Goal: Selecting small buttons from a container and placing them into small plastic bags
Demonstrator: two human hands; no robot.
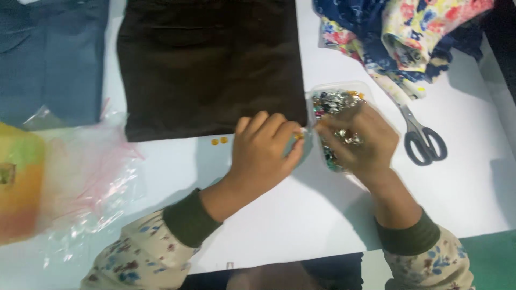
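Over at the right edge of the dark brown cloth (209,64), both hands meet at a clear plastic tray (339,88) heaped with small shiny gems (329,101). The right hand (357,140) is down in the tray, fingers (329,127) curled and narrow, and it covers most of what lies beneath; whether it has one pinched I cannot tell. The left hand (264,153) sits just beside the tray's near wall, fingers bunched close, with a small yellow gem (299,136) nipped at the fingertips. Two more orange gems (219,140) lie on the white worktop (301,215) just below the cloth's hem, set apart from the tray.

By the look of it, this is the picking and sorting step: single pieces lifted from the heap and handed across toward the cloth. The next move would call for a fine pinch and a short, steady carry, since these bits are tiny and slippery and could roll off the bare surface.

Elsewhere, grey-handled scissors (424,140) rest to the right, flowered fabric (408,32) is bundled behind them, blue cloth (51,53) lies far left, and crumpled clear plastic (91,177) covers the left side near a yellow-orange object (19,182).
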